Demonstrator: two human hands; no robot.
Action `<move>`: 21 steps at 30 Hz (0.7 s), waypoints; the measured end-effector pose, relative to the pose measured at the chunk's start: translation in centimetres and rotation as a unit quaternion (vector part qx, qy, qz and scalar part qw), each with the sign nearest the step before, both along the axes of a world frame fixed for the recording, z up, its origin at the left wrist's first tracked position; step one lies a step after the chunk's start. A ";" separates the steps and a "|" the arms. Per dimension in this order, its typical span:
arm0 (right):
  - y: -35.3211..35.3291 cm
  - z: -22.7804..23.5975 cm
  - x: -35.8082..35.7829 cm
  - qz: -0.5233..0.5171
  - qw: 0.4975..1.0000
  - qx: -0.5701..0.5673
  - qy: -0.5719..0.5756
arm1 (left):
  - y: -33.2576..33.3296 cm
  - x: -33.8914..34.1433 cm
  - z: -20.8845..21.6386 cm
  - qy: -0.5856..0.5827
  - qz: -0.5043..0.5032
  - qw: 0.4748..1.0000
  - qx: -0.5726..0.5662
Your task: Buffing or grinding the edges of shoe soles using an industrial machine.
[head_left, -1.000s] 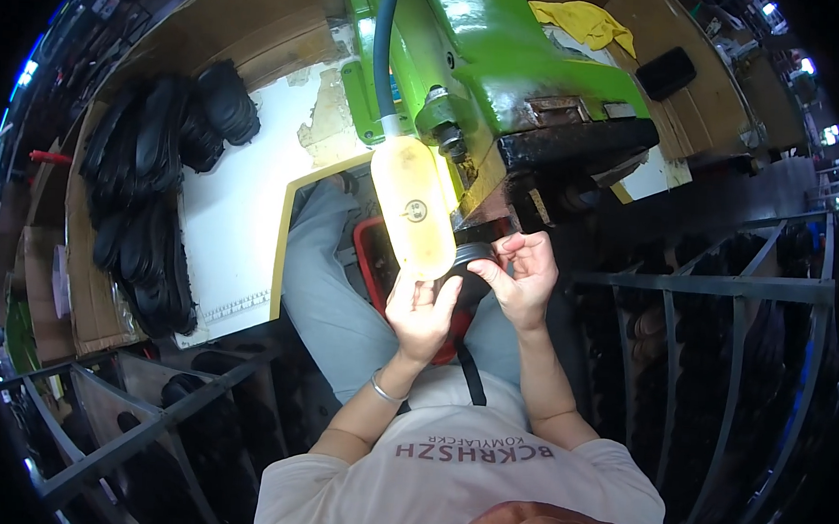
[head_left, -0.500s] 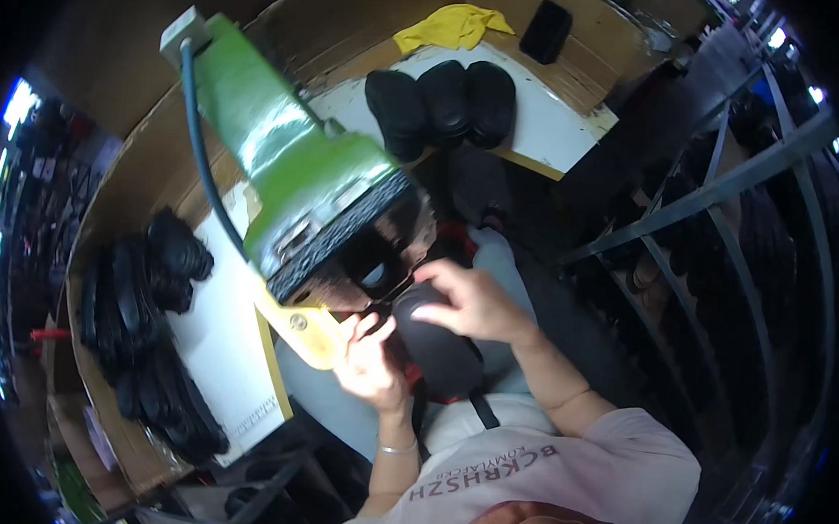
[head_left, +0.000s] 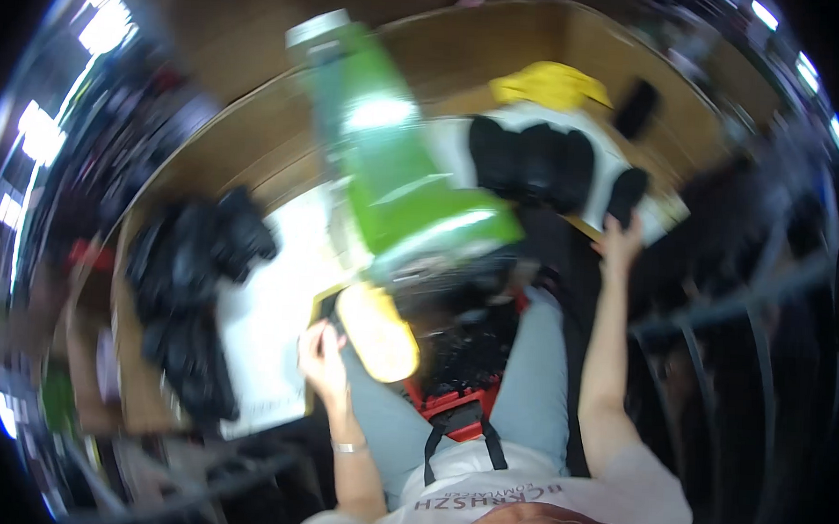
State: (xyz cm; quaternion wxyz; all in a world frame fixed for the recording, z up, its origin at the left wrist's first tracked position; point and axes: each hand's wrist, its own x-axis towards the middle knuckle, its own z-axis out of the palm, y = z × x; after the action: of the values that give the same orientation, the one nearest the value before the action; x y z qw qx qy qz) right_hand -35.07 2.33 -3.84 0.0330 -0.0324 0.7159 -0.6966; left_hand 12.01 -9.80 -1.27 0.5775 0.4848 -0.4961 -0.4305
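Now split from the shared grip: right hand (head_left: 619, 241) stretched out, setting a black shoe piece (head_left: 627, 196) beside the row of black pieces (head_left: 532, 162) on the table (head_left: 620, 163), left hand (head_left: 320, 351) loosely curled beside the yellow pad (head_left: 376, 332).

We see a green machine (head_left: 400, 182) above the lap. Below its lower end hangs a yellow oval pad (head_left: 376, 333); our left hand (head_left: 322, 356) lies just beside that pad, grip unclear through blur. Right of the machine, our right hand (head_left: 619, 241) reaches a black shoe piece (head_left: 627, 196) beside a row of black pieces (head_left: 531, 164).
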 end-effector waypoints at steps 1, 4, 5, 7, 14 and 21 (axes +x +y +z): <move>-0.9 1.4 1.9 0.012 0.997 0.068 -0.020 | -2.0 0.6 0.9 -0.044 0.016 0.999 -0.003; 2.6 -1.4 -2.2 -0.018 0.993 0.102 0.051 | -10.5 1.0 -0.6 -0.132 0.069 0.979 -0.142; 2.0 -1.0 -1.4 -0.005 0.988 0.154 0.031 | -12.9 1.2 0.5 -0.140 0.085 0.975 -0.151; 0.7 -0.6 0.4 0.000 0.986 0.158 0.051 | -18.0 2.6 1.4 -0.297 0.177 0.914 -0.210; 1.9 -1.0 4.3 0.035 0.988 0.149 0.017 | -24.3 2.9 0.9 -0.392 0.281 0.868 -0.117; 6.1 -3.5 16.4 0.307 0.945 0.043 -0.105 | -1.9 3.6 5.5 -0.104 0.074 0.981 -0.146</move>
State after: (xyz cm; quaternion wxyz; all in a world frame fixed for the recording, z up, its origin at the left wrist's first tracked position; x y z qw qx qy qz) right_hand -18.63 8.45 -7.39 0.3211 -0.1758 0.6933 -0.6207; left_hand 15.57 -11.72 4.21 0.6178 0.4731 -0.5731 -0.2570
